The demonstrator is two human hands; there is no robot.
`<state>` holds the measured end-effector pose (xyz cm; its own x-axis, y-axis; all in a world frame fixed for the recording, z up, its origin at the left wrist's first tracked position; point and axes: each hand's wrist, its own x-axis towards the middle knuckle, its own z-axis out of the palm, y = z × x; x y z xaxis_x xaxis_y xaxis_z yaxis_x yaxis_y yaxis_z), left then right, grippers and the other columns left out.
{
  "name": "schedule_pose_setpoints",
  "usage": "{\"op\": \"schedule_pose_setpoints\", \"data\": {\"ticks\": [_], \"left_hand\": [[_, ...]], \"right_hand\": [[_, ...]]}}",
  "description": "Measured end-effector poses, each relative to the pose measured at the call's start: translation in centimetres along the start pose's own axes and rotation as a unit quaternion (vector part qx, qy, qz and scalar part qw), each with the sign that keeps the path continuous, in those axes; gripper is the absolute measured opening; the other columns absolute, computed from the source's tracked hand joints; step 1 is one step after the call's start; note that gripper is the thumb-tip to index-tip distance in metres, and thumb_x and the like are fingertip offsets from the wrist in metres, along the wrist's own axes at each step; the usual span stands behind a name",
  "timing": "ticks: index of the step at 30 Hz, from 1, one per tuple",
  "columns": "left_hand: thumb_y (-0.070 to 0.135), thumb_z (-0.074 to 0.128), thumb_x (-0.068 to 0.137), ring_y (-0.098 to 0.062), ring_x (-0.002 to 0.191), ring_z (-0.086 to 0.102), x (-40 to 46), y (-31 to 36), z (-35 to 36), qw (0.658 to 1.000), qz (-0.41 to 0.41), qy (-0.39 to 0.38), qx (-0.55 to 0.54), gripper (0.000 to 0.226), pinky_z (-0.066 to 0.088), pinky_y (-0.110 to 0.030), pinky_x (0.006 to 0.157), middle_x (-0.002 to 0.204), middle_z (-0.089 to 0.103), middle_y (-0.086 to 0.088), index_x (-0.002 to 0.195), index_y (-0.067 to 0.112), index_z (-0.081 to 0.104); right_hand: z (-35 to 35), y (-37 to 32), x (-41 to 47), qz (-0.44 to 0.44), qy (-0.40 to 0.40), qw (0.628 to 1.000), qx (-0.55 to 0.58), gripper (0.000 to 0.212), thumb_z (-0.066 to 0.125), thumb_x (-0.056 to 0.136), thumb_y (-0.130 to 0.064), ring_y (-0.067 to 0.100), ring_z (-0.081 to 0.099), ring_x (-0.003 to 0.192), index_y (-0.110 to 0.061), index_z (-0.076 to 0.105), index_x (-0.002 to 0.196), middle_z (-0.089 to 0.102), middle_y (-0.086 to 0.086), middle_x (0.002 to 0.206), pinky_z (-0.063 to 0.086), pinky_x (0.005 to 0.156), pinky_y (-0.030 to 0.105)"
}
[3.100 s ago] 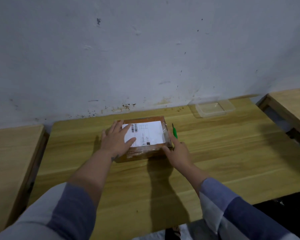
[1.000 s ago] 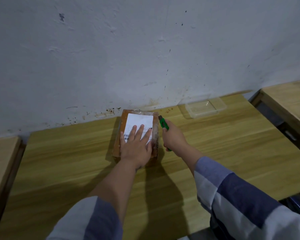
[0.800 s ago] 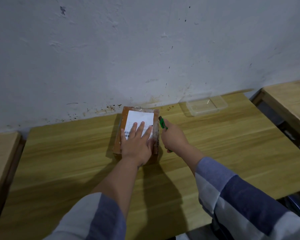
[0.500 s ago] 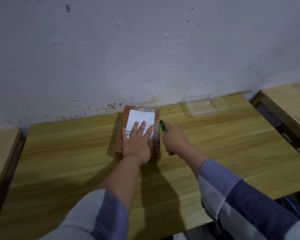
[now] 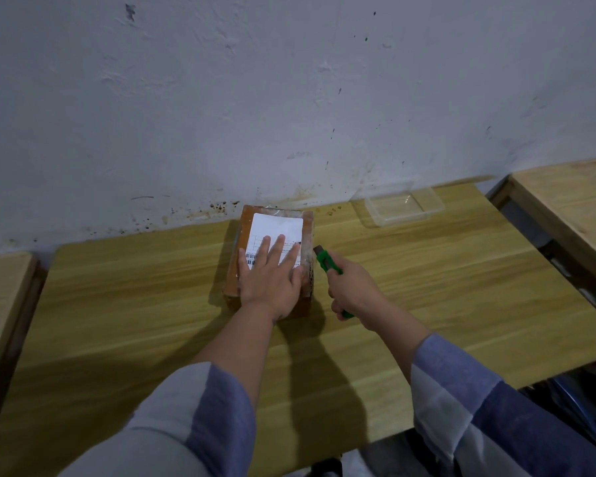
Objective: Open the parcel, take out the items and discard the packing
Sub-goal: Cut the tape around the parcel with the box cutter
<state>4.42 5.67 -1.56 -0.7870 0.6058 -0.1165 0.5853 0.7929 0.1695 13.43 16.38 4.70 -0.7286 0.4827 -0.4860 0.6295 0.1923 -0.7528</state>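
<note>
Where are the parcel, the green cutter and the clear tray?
parcel [image 5: 276, 225]: head view, on its white label.
green cutter [image 5: 325, 263]: head view, on its handle above the fist.
clear tray [image 5: 427, 208]: head view, on its right rim.

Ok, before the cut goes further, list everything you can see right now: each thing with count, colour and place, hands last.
parcel: one, brown cardboard wrapped in clear tape, on the middle table near the wall
shipping label: one, white with a barcode, on top of the parcel, partly under the left hand
utility knife: one, green, at the parcel's right side
plastic container: one, clear, at the back right of the middle table by the wall
middle table: one, light wood, against the wall
side tables: two, light wood, one at the left edge, one at the right edge
wall: one, whitish, stained along its base
sleeves: two, blue and grey, on both forearms
left hand: flat on the parcel's top
right hand: closed around the knife
</note>
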Motion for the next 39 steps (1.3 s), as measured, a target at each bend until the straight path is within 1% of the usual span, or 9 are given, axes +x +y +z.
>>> {"op": "schedule_pose_setpoints", "data": {"ticks": [6, 11, 16, 21, 25, 29, 31, 34, 39], "left_hand": [[0.048, 0.010, 0.099, -0.018, 0.148, -0.013, -0.1, 0.2, 0.0, 1.000, 0.000, -0.002, 0.000, 0.053, -0.012, -0.056, 0.114, 0.162, -0.006, 0.006, 0.151, 0.038, 0.006], [0.047, 0.009, 0.100, -0.017, 0.148, -0.014, -0.1, 0.2, 0.0, 1.000, -0.003, -0.004, -0.003, 0.053, -0.011, -0.057, 0.115, 0.162, -0.006, 0.007, 0.151, 0.038, 0.006], [0.047, 0.008, 0.099, -0.017, 0.148, -0.014, -0.2, 0.2, 0.0, 1.000, -0.010, -0.009, -0.001, 0.053, -0.010, -0.057, 0.116, 0.162, -0.007, 0.007, 0.151, 0.038, 0.004], [0.052, 0.006, 0.098, -0.018, 0.147, -0.018, -0.5, 0.9, -0.2, 0.999, -0.025, -0.034, -0.023, 0.055, -0.013, -0.058, 0.114, 0.161, -0.011, 0.006, 0.151, 0.037, 0.000], [0.073, 0.007, 0.087, -0.016, 0.146, -0.021, -0.6, 0.4, -1.2, 0.995, -0.011, -0.087, -0.043, 0.072, -0.017, -0.057, 0.112, 0.160, -0.017, 0.009, 0.151, 0.040, -0.003], [0.094, 0.016, 0.064, -0.015, 0.147, -0.017, -1.1, -0.8, -1.6, 0.996, 0.033, -0.088, 0.001, 0.103, -0.012, -0.057, 0.113, 0.160, -0.014, 0.010, 0.150, 0.041, -0.002], [0.096, 0.022, 0.061, -0.016, 0.147, -0.018, -1.1, -1.4, -1.4, 0.994, 0.065, -0.085, 0.026, 0.109, -0.012, -0.057, 0.115, 0.160, -0.016, 0.009, 0.150, 0.039, -0.006], [0.092, 0.027, 0.067, -0.017, 0.146, -0.020, -1.1, -2.2, -0.8, 0.993, 0.090, -0.066, 0.047, 0.105, -0.009, -0.057, 0.116, 0.160, -0.018, 0.008, 0.150, 0.038, -0.009], [0.095, 0.006, 0.056, -0.018, 0.147, -0.019, -1.8, -1.3, -0.2, 0.997, 0.065, -0.033, 0.036, 0.113, -0.010, -0.058, 0.115, 0.160, -0.015, 0.007, 0.152, 0.034, -0.005]], "right_hand": [[-0.1, 0.2, -1.1, 0.005, -0.004, 1.000, -0.006, 0.050, 0.032, 0.100, -0.013, 0.016, 0.045, 0.047, -0.030, 0.026, 0.147, 0.042, -0.002, 0.066, 0.040, 0.043, 0.028], [0.9, 1.5, -3.1, -0.017, 0.007, 0.998, -0.052, 0.050, 0.031, 0.097, -0.014, 0.020, 0.052, 0.056, -0.033, 0.032, 0.143, 0.057, 0.010, 0.090, 0.049, 0.045, 0.031], [0.9, 2.6, -4.4, -0.008, -0.013, 0.999, -0.035, 0.051, 0.030, 0.097, -0.014, 0.018, 0.049, 0.051, -0.035, 0.032, 0.143, 0.046, -0.001, 0.071, 0.045, 0.043, 0.029], [-0.1, 2.7, -4.4, 0.006, 0.018, 1.000, -0.002, 0.049, 0.033, 0.099, -0.016, 0.017, 0.046, 0.051, -0.034, 0.030, 0.145, 0.044, -0.004, 0.071, 0.041, 0.041, 0.027], [-0.6, 2.2, -4.1, 0.009, 0.021, 1.000, 0.020, 0.049, 0.034, 0.100, -0.018, 0.016, 0.046, 0.050, -0.035, 0.029, 0.145, 0.044, -0.004, 0.074, 0.041, 0.042, 0.028], [-0.5, 1.7, -3.5, 0.001, 0.031, 0.999, 0.035, 0.048, 0.035, 0.100, -0.019, 0.017, 0.044, 0.048, -0.035, 0.030, 0.145, 0.042, -0.005, 0.075, 0.041, 0.043, 0.028], [-0.4, 1.5, -3.2, -0.004, 0.033, 0.999, 0.034, 0.049, 0.036, 0.100, -0.018, 0.017, 0.044, 0.047, -0.036, 0.030, 0.145, 0.042, -0.004, 0.074, 0.041, 0.043, 0.029], [0.0, 1.4, -3.2, -0.008, 0.025, 0.999, 0.023, 0.049, 0.036, 0.100, -0.018, 0.018, 0.044, 0.051, -0.037, 0.028, 0.145, 0.046, 0.000, 0.078, 0.041, 0.043, 0.029], [0.5, 0.9, -2.3, -0.015, 0.056, 0.997, -0.044, 0.049, 0.036, 0.100, -0.021, 0.020, 0.053, 0.058, -0.037, 0.027, 0.145, 0.060, 0.008, 0.108, 0.046, 0.041, 0.030]]}}
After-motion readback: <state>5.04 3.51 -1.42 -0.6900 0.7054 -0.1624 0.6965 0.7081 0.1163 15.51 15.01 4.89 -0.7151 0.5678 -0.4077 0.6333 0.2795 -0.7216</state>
